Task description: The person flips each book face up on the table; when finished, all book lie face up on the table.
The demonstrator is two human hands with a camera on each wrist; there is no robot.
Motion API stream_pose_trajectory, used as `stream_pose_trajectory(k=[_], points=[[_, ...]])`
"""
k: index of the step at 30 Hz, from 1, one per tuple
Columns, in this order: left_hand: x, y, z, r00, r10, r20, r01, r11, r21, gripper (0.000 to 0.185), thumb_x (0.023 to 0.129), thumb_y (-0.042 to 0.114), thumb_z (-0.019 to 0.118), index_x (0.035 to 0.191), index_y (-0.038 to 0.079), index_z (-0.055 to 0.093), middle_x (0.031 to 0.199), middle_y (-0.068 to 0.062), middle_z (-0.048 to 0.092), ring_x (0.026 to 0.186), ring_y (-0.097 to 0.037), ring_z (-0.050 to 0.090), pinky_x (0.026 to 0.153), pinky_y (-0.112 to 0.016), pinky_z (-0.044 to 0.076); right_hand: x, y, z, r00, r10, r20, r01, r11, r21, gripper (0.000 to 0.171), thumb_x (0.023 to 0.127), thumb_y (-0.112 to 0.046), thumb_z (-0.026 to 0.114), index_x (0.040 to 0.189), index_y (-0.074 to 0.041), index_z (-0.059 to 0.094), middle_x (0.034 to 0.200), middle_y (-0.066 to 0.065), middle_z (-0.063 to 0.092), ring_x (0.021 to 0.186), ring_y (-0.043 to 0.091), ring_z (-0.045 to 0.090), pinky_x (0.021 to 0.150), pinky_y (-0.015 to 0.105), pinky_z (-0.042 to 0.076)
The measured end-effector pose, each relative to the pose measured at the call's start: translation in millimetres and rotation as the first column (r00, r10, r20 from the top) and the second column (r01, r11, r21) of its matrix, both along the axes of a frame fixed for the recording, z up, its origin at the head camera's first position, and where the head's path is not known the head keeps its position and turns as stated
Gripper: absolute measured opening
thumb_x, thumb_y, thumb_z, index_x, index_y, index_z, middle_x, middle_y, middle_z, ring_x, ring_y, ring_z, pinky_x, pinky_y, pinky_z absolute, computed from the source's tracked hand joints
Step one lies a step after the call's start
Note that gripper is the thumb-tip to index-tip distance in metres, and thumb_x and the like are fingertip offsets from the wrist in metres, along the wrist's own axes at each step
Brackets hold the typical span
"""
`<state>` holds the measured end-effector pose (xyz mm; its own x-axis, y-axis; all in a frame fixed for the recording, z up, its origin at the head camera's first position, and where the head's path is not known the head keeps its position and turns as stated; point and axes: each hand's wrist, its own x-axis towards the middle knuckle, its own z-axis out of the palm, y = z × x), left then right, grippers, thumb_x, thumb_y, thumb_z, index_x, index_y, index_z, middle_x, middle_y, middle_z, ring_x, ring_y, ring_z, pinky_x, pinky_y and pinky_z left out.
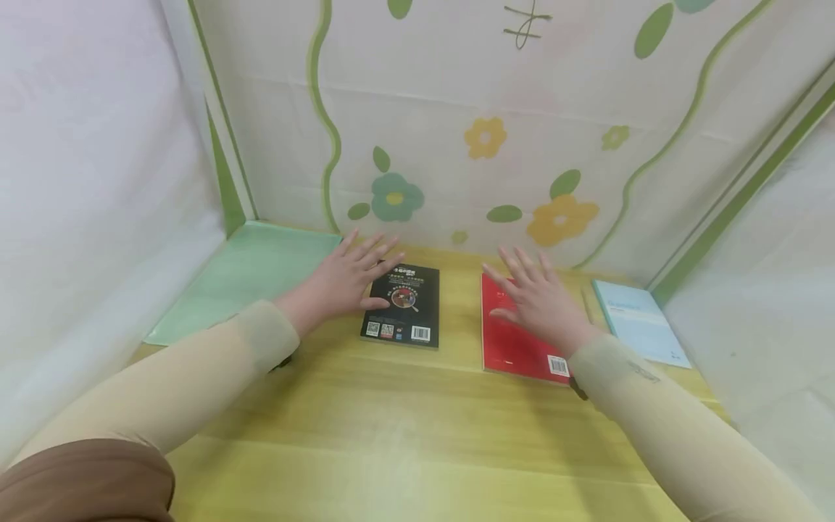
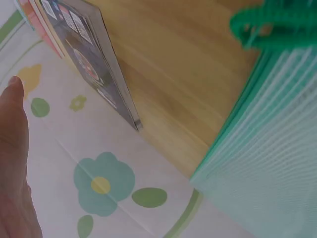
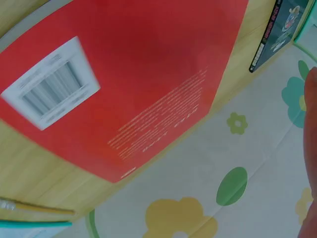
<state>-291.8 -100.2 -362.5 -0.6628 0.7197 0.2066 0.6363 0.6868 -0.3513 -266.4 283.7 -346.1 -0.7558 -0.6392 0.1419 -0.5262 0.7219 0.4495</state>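
My left hand (image 1: 355, 275) is spread flat, fingers straight, over the left edge of a black book (image 1: 406, 313) that lies back cover up on the wooden table (image 1: 404, 435). Its thumb lies on the cover. The left wrist view shows one finger (image 2: 12, 148) beside the black book (image 2: 84, 54). My right hand (image 1: 535, 293) is spread flat over the upper part of a red book (image 1: 512, 348), whose barcode faces up. The red book (image 3: 143, 84) fills the right wrist view, with a fingertip (image 3: 311, 124) at the right edge. Neither hand grips anything.
A green mesh folder (image 1: 241, 279) lies at the back left, close to the black book (image 2: 267, 148). A light blue book (image 1: 639, 319) lies at the right, with a pencil (image 3: 34, 208) between it and the red book. Flowered cloth walls (image 1: 496, 130) enclose the table on three sides.
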Motion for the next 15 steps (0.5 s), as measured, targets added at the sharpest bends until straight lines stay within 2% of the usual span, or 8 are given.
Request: stream_pose_trajectory(k=[3,7,11,15], points=[[7.8,-0.9,-0.5,1.0,-0.003,-0.025,0.003,1.0,-0.011,0.092,0.091,0.074,0.039,0.159,0.018,0.014,0.164,-0.008,-0.004,0.149,-0.031,-0.003,0.115,-0.056,-0.012,-4.8,-10.0,-0.2,1.0,-0.023,0.008,0.024,0.999,-0.026,0.094,0.089,-0.059,0.063,0.16,-0.025,0.011,0.164,0.016,-0.001,0.148,0.039,-0.001,0.116,0.058,-0.009],[19.8,-3.9,-2.7,1.0,0.004,-0.029,-0.005,1.0,-0.028,0.089,0.092,0.069,0.046,0.158,0.016,0.02,0.164,-0.012,0.004,0.149,-0.035,0.003,0.116,-0.057,-0.007,-11.8,-29.0,-1.5,0.996,-0.059,0.066,0.066,0.993,-0.097,0.089,0.092,-0.055,0.062,0.16,-0.023,0.015,0.163,0.017,0.008,0.148,0.039,0.003,0.117,0.06,0.0],[32.1,-7.3,-8.4,0.999,0.028,0.018,-0.028,1.0,-0.013,0.082,0.093,0.062,0.054,0.155,0.013,0.031,0.163,-0.013,0.014,0.148,-0.036,0.01,0.117,-0.057,-0.002,-19.0,-49.9,-8.8,0.988,-0.053,0.148,0.078,0.982,-0.173,0.086,0.092,-0.048,0.066,0.159,-0.021,0.021,0.162,0.017,0.014,0.148,0.039,0.007,0.117,0.06,0.005],[42.4,-9.5,-14.1,0.994,0.052,0.1,-0.057,0.997,0.052,0.078,0.095,0.056,0.056,0.153,0.008,0.036,0.16,-0.016,0.023,0.146,-0.038,0.018,0.118,-0.057,0.008,-26.0,-68.5,-22.3,0.971,-0.048,0.233,0.104,0.966,-0.237,0.085,0.091,-0.044,0.069,0.158,-0.021,0.022,0.163,0.014,0.013,0.148,0.037,0.007,0.118,0.058,0.004]])
